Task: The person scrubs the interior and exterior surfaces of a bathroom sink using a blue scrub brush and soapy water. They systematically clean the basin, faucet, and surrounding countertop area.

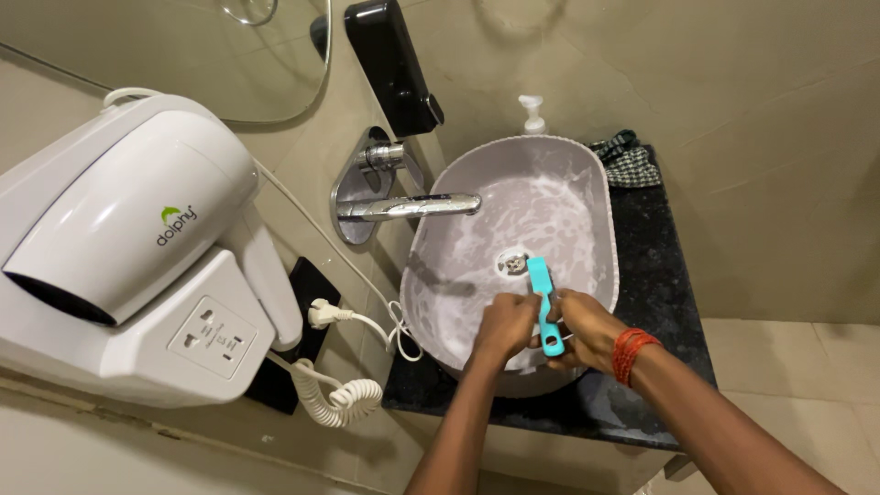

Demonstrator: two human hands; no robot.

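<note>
We are looking down on an oval grey basin (pixel 587 174) streaked with white foam, and both of our hands meet over its near rim around a turquoise brush (pixel 544 302). The brush is the thing that matters here: its long axis runs almost straight away from us, with the bristled head pointing toward the drain (pixel 513 263) and the rounded handle end nearest our body, just above the basin's front edge. Our right hand (pixel 587 328) lies to the right of the handle with its fingers curled in against it, clamped on the lower shaft as far as we can judge (the thumb side is hidden behind the brush). Our left hand (pixel 506 323) comes in from the left, fingers bunched together and pressed to the handle's middle, so the brush sits between the two hands with its head free and projecting beyond both. Neither hand is clearly nearer; they flank the same stretch of handle, touching or nearly touching each other. A red thread band (pixel 632 352) circles the right wrist. The chrome tap (pixel 412 207) reaches over the basin from the left wall, well clear of the brush head. A white soap pump (pixel 532 114) stands behind the basin, a checked cloth (pixel 631 163) lies on the dark counter (pixel 662 275), and a white wall-mounted hair dryer (pixel 128 229) hangs off to the left.
</note>
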